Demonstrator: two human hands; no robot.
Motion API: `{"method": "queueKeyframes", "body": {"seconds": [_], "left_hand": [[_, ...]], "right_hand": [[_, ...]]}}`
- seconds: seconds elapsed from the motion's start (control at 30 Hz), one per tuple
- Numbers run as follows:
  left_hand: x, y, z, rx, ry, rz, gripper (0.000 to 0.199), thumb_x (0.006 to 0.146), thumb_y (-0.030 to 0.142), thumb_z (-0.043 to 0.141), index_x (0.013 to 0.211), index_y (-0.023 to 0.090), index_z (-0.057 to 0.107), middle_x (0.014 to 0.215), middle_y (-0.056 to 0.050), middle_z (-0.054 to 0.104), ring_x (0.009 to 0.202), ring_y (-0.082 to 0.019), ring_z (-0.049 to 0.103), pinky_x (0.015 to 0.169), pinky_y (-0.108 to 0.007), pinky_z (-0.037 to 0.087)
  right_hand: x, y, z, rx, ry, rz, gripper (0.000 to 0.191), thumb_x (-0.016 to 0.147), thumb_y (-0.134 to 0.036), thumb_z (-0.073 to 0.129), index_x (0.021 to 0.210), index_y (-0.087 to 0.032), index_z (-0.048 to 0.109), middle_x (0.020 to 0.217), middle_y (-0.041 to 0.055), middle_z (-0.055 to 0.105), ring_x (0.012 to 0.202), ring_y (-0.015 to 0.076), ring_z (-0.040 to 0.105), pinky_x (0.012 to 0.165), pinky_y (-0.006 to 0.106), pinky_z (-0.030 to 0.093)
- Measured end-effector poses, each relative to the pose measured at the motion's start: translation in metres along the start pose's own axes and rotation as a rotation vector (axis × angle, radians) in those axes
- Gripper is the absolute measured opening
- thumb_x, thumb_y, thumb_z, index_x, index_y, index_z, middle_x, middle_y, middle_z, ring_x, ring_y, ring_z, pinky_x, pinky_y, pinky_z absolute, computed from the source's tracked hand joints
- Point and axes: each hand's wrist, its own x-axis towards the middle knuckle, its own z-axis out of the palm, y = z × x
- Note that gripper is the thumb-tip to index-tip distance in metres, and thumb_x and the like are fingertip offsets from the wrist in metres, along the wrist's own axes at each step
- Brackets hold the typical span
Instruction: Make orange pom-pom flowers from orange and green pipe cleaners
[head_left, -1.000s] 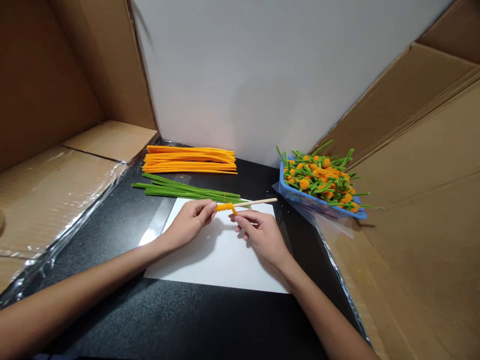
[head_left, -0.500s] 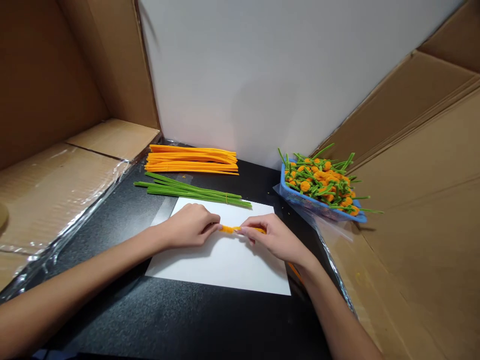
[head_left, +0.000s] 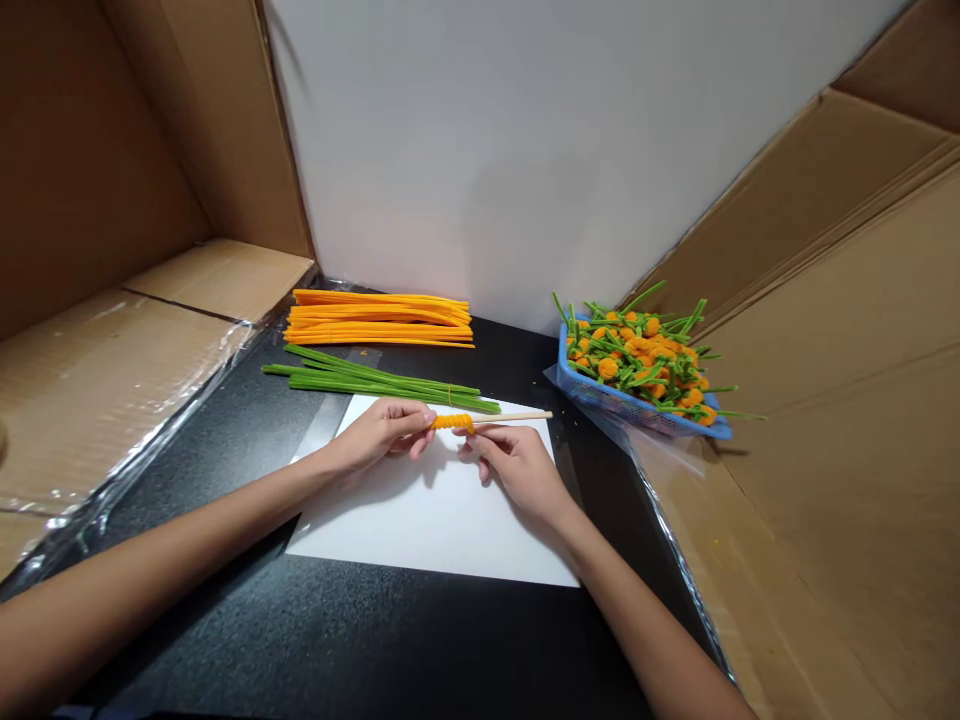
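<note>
Both hands have moved up the paper since the earlier view, and the thin wooden stick point(head_left: 517, 416) has swung round from its slant past the right wrist to lie almost level. Its long axis now runs across the view, with the bare tip pointing right toward a blue plastic basket point(head_left: 600, 396) of finished orange pipe-cleaner flowers point(head_left: 637, 358) on green stems. A tight orange pipe-cleaner coil point(head_left: 453, 422) wraps the stick, just above the top edge of a white sheet point(head_left: 420, 530) on the black bench point(head_left: 375, 625).

The left hand point(head_left: 382, 432) has its grip closed on the coil's left end, hiding the stick's other end. The right hand point(head_left: 517, 470) pinches the stick just beside the coil, though the fingers partly hide how firmly. The hands sit close together, not touching.

Beyond the stick lie a green pipe-cleaner bundle point(head_left: 375, 384) and a pile of orange pipe cleaners point(head_left: 379, 320), with cardboard sheets point(head_left: 825, 400) on both sides.
</note>
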Motion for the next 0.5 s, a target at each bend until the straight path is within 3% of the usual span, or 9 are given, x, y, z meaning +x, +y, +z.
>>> {"method": "queueKeyframes", "body": {"seconds": [0.1, 0.2, 0.27, 0.33, 0.5], "left_hand": [[-0.003, 0.006, -0.003, 0.060, -0.205, 0.023, 0.041, 0.090, 0.049, 0.053, 0.067, 0.015, 0.054, 0.052, 0.003, 0.048, 0.047, -0.008, 0.030, 0.048, -0.023, 0.020], [-0.008, 0.017, -0.007, 0.299, -0.442, 0.086, 0.043, 0.093, 0.048, 0.051, 0.066, 0.015, 0.055, 0.056, 0.003, 0.048, 0.051, -0.009, 0.037, 0.051, -0.023, 0.027], [-0.011, 0.025, -0.009, 0.489, -0.508, 0.155, 0.040, 0.095, 0.042, 0.049, 0.067, 0.015, 0.056, 0.056, 0.003, 0.046, 0.052, -0.009, 0.038, 0.051, -0.023, 0.027], [-0.012, 0.029, -0.009, 0.686, -0.472, 0.249, 0.034, 0.096, 0.034, 0.048, 0.068, 0.016, 0.058, 0.054, 0.004, 0.046, 0.050, -0.009, 0.038, 0.051, -0.023, 0.027], [-0.009, 0.013, -0.005, 1.157, -0.193, 0.470, 0.026, 0.093, 0.023, 0.045, 0.072, 0.017, 0.059, 0.059, -0.001, 0.055, 0.050, -0.013, 0.045, 0.052, -0.028, 0.026]], "right_hand": [[0.002, -0.003, -0.016, 0.136, -0.177, 0.100, 0.031, 0.082, -0.043, 0.068, 0.084, -0.013, 0.076, 0.063, 0.0021, 0.064, 0.047, 0.0069, 0.042, 0.046, 0.021, 0.030], [0.002, -0.010, -0.032, 0.084, -0.376, 0.144, 0.029, 0.074, -0.041, 0.077, 0.072, -0.013, 0.075, 0.053, -0.0008, 0.058, 0.046, 0.0071, 0.041, 0.044, 0.020, 0.027], [0.000, -0.015, -0.039, 0.049, -0.414, 0.122, 0.027, 0.073, -0.040, 0.078, 0.071, -0.013, 0.075, 0.052, -0.0018, 0.057, 0.047, 0.0073, 0.041, 0.045, 0.021, 0.028], [-0.002, -0.020, -0.042, -0.020, -0.386, 0.086, 0.027, 0.078, -0.041, 0.074, 0.073, -0.014, 0.075, 0.052, -0.0024, 0.056, 0.047, 0.0074, 0.041, 0.047, 0.021, 0.029], [-0.010, -0.035, -0.032, -0.463, -0.168, -0.155, 0.024, 0.090, -0.030, 0.060, 0.080, -0.016, 0.076, 0.066, 0.0013, 0.066, 0.059, 0.0116, 0.051, 0.057, 0.023, 0.034]]}}
